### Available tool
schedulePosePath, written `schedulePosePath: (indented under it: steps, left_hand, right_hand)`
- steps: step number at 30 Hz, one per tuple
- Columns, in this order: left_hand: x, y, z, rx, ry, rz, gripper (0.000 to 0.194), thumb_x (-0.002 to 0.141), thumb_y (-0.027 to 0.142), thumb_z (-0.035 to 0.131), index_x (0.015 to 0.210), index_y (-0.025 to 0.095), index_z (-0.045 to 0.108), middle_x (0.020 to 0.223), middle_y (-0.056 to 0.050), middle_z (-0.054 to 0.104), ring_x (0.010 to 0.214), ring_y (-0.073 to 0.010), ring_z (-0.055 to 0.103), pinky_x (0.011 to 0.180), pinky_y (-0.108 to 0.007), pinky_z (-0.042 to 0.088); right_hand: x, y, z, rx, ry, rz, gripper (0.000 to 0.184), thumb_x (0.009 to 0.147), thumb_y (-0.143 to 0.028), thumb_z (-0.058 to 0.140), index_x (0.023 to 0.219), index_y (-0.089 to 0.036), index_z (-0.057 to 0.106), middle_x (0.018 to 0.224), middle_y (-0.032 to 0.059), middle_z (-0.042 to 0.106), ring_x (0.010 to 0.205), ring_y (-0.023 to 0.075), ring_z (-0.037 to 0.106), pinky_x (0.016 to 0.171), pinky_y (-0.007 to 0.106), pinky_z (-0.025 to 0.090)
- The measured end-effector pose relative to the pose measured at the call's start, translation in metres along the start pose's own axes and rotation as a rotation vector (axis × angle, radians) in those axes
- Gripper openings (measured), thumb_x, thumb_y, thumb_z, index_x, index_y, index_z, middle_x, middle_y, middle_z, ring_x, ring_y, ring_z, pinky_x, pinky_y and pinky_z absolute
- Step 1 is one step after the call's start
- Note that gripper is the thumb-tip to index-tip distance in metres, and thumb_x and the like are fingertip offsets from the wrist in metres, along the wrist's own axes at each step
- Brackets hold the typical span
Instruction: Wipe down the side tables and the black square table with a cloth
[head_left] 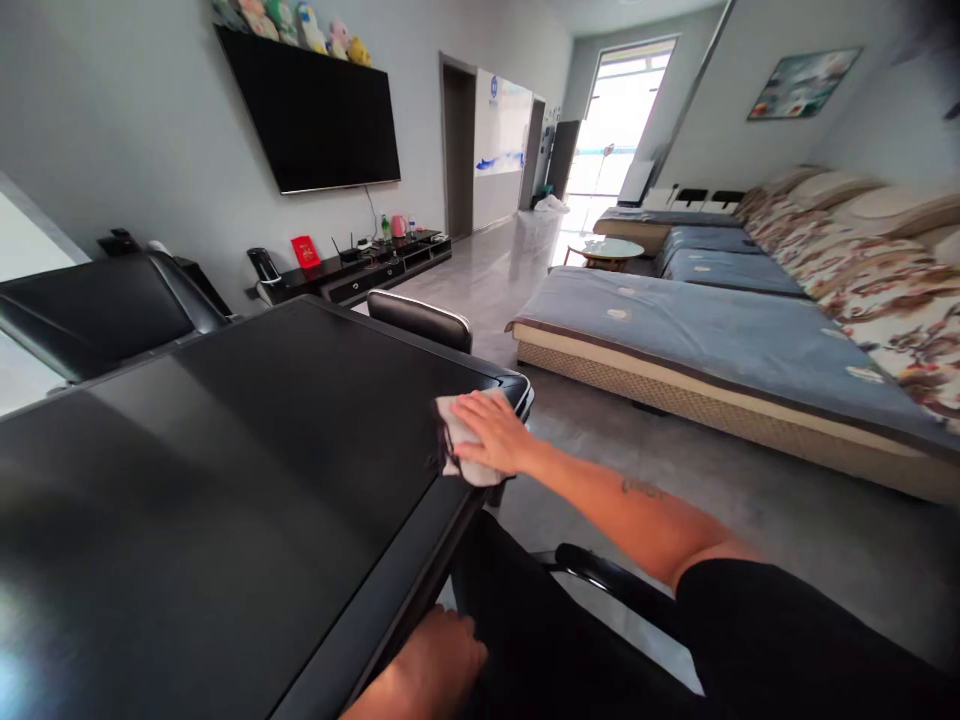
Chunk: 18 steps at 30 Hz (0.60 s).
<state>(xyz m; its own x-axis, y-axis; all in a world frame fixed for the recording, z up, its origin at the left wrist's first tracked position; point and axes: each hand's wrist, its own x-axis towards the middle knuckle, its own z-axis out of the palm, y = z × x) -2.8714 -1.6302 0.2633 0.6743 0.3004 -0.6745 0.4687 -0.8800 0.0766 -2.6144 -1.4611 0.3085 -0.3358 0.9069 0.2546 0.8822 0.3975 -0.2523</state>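
Observation:
My right hand point(491, 432) lies flat, fingers stretched out, on a white cloth point(459, 440). It presses the cloth onto the far right corner of a glossy black table point(247, 470). The right arm reaches in from the lower right in a black sleeve. My left hand point(424, 665) is low at the near edge of the table, beside my dark-clothed lap. Its fingers are mostly hidden, and nothing shows in it.
Black chairs point(97, 310) stand at the table's far side, and a chair armrest point(600, 575) is under my right arm. A long sofa point(720, 340) with blue covers fills the right. A wall television point(315, 115) hangs over a low cabinet point(360, 270). Grey floor point(600, 440) lies between.

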Motion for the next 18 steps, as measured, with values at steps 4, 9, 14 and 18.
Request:
schedulePosePath:
  steps: [4,9,14,18]
  left_hand:
    - [0.005,-0.001,0.003,0.021,-0.016,0.009,0.033,0.094,0.026,0.080,0.124,0.014,0.087,0.127,-0.022,0.082,0.115,-0.0443,0.082,0.102,-0.057,0.067]
    - [0.012,-0.003,0.013,0.068,-0.005,0.024,0.031,0.087,0.024,0.085,0.117,0.016,0.088,0.122,-0.022,0.084,0.111,-0.0446,0.083,0.097,-0.056,0.069]
    - [0.014,-0.002,0.012,0.049,0.000,0.007,0.030,0.085,0.021,0.083,0.114,0.018,0.090,0.122,-0.023,0.085,0.112,-0.0481,0.083,0.096,-0.061,0.069]
    - [0.018,-0.002,0.011,0.049,-0.041,-0.003,0.036,0.080,0.020,0.086,0.115,0.021,0.090,0.124,-0.022,0.085,0.113,-0.0486,0.083,0.096,-0.060,0.069]
  right_hand:
    - [0.034,0.062,-0.026,-0.072,-0.050,0.268,0.092,0.113,-0.075,0.051,0.187,-0.021,0.038,0.196,0.0126,0.029,0.183,0.0403,0.021,0.148,0.065,0.018]
    - [0.063,0.094,-0.038,-0.089,-0.058,0.434,0.093,0.113,-0.077,0.045,0.187,-0.021,0.035,0.195,0.0153,0.033,0.180,0.0410,0.030,0.144,0.063,0.030]
    - [0.062,0.084,-0.031,-0.060,-0.028,0.548,0.093,0.112,-0.080,0.045,0.187,-0.026,0.034,0.196,0.0126,0.030,0.178,0.0458,0.030,0.141,0.068,0.035]
    - [0.046,0.058,-0.024,-0.020,-0.065,0.553,0.103,0.107,-0.085,0.048,0.189,-0.026,0.028,0.200,0.0128,0.015,0.182,0.0512,0.008,0.137,0.087,0.028]
